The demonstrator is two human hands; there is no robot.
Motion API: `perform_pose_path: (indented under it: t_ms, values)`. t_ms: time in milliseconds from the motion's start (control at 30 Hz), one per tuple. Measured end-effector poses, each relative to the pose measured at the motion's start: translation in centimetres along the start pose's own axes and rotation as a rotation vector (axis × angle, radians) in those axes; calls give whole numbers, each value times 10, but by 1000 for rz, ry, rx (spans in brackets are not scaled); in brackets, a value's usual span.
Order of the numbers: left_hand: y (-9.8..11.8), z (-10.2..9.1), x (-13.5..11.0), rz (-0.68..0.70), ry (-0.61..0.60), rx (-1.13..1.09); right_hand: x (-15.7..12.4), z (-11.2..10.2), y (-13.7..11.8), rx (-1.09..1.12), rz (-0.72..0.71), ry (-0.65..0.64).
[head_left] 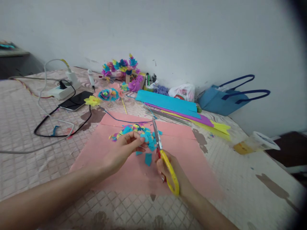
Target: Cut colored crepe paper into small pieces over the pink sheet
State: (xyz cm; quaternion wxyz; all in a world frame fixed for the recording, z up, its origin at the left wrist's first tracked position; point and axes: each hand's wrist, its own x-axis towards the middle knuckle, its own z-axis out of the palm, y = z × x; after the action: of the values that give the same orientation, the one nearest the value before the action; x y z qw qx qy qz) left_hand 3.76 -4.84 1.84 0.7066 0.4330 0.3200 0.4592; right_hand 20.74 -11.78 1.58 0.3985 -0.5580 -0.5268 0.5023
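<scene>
My right hand (182,179) grips a pair of scissors (169,167) with a yellow handle, its blades pointing away from me and looking nearly closed. To their left, the thumb and fingers of my left hand (127,145) are pinched on a piece of blue crepe paper (146,138). Just beyond the fingers lies a pile of small cut paper bits (127,129) in blue, yellow and purple. One loose blue scrap (148,159) rests nearer to me. All of this sits over a pink paper sheet (115,179) spread on the table.
Folded blue crepe paper (168,103) lies behind the sheet, over purple and yellow strips. Paper flowers (122,66) stand near the wall. At left are a phone (76,101), cables and a power strip (63,91). On the right are a blue bag (216,100) and a tipped plastic cup (255,142).
</scene>
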Motion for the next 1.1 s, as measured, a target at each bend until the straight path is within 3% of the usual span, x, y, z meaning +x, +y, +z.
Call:
perform_pose_path:
  t_ms: [233, 400, 633, 733, 933, 1100]
  values:
    - [-5, 6, -7, -50, -166, 306, 8, 0, 8, 157, 2, 158]
    - [-8, 8, -10, -45, -210, 390, 9, 3, 9, 216, -27, 144]
    - [-7, 8, -10, -66, -243, 400, 9, 2, 5, 354, 38, 97]
    - [-2, 5, -8, -34, -294, 375, 10, 0, 5, 477, 62, 53]
    - [0, -4, -3, 129, -513, 382, 11, -1, 0, 621, 129, -145]
    - [0, -3, -2, 93, -485, 356, 11, -2, 2, 612, 148, -231]
